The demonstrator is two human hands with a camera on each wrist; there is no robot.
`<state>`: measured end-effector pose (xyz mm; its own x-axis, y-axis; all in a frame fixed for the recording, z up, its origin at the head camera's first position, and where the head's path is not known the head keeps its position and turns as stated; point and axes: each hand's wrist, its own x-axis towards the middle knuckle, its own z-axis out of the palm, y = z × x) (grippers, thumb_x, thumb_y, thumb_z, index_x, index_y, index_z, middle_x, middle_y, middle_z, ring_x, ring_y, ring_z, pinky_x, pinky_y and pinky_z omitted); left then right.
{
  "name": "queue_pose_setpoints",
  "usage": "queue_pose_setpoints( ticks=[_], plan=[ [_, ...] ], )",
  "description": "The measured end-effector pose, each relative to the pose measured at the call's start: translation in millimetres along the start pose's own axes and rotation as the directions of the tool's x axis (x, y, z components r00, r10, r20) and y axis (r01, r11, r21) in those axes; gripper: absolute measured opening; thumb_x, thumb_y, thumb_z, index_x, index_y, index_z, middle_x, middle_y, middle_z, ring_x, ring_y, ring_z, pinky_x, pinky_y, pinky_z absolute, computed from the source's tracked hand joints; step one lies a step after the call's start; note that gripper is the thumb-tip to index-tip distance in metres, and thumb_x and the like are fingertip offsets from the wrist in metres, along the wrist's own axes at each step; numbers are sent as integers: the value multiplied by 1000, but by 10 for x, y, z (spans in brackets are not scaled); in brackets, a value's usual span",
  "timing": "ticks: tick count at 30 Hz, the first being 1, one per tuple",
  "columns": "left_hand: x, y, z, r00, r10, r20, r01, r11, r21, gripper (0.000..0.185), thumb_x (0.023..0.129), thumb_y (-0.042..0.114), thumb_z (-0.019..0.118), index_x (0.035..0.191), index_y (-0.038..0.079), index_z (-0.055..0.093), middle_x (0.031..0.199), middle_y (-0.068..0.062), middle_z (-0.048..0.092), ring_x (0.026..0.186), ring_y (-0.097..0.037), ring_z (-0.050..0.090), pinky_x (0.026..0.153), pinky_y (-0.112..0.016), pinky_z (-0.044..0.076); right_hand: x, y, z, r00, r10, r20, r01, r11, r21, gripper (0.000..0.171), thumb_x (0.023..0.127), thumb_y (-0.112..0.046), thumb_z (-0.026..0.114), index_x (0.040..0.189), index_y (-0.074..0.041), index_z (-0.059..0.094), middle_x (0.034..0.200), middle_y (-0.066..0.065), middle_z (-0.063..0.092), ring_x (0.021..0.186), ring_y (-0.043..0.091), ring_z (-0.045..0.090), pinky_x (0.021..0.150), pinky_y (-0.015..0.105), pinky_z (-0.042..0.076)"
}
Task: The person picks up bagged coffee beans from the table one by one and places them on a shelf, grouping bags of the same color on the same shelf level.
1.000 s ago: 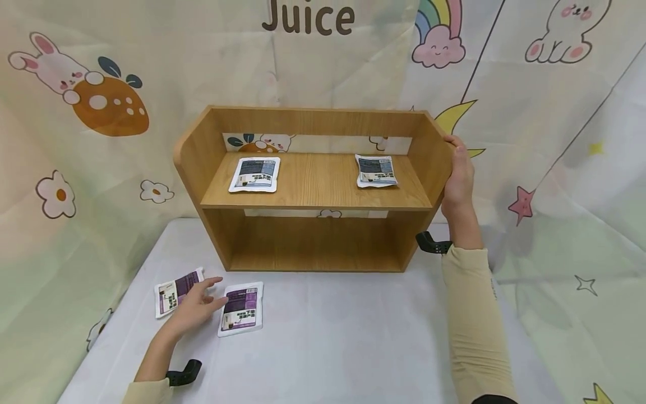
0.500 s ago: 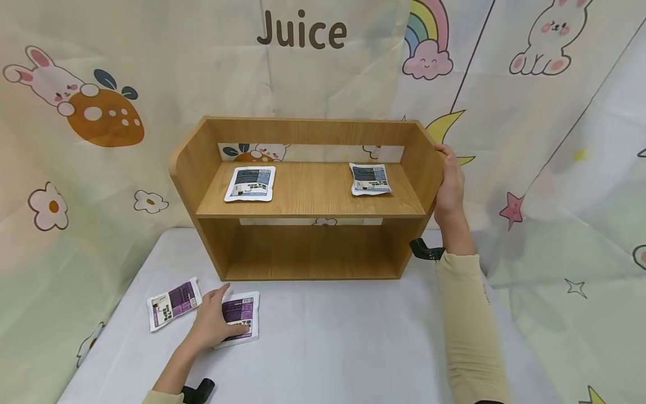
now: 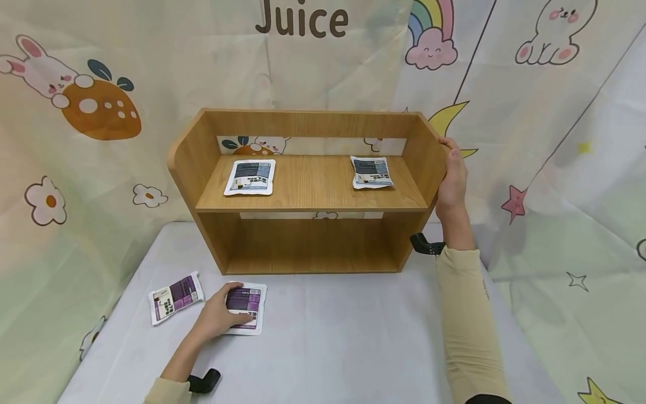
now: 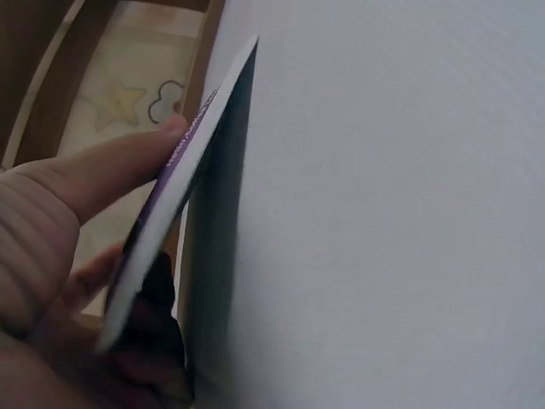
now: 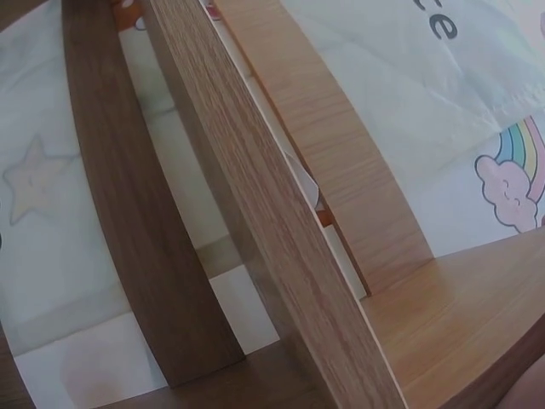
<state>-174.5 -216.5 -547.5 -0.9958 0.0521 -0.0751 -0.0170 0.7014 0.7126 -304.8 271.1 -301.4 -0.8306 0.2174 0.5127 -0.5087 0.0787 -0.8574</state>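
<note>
In the head view my left hand [image 3: 216,316] grips a flat white pouch with a purple label [image 3: 245,300], thumb across its face and fingers round its left edge. The left wrist view shows this pouch [image 4: 183,170] tilted, with a dark gap between its underside and the white tabletop. My right hand [image 3: 452,182] holds the right side panel of a two-tier wooden shelf [image 3: 313,185], fingers over its edge. Only a bit of that hand enters the right wrist view at the lower right corner, beside the shelf boards [image 5: 255,187].
A second purple-labelled pouch [image 3: 176,297] lies slanted at the left of the white-covered table [image 3: 343,336]. On the upper tier sit blue-labelled pouches, one at left [image 3: 250,177] and one at right [image 3: 371,172]. A printed cloth backdrop [image 3: 323,73] stands close behind the shelf.
My left hand has moved right from between the two purple pouches and taken hold of the right one, which is now tilted. The right hand stays on the shelf's side.
</note>
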Motion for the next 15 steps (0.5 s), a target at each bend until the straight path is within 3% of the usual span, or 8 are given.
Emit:
queue_pose_setpoints(
  ticks=[6,15],
  plan=[
    [27,5,-24,1000,-6,15,8,995,-98,90,67,29,90,140,11,42,137,-26,45,120,-42,47,97,-61,36,17,25,21,1000,-2,11,1,999,35,44,105,-41,27,136,-20,50,132,6,45,115,21,41,93,39,30],
    [102,45,-8,1000,19,14,-17,983,-182,91,68,30,90,142,13,39,140,-26,41,124,-41,43,101,-59,33,18,50,-10,999,-37,-7,37,999,-36,44,105,-41,25,137,-22,49,134,5,45,117,21,41,94,38,31]
  ],
)
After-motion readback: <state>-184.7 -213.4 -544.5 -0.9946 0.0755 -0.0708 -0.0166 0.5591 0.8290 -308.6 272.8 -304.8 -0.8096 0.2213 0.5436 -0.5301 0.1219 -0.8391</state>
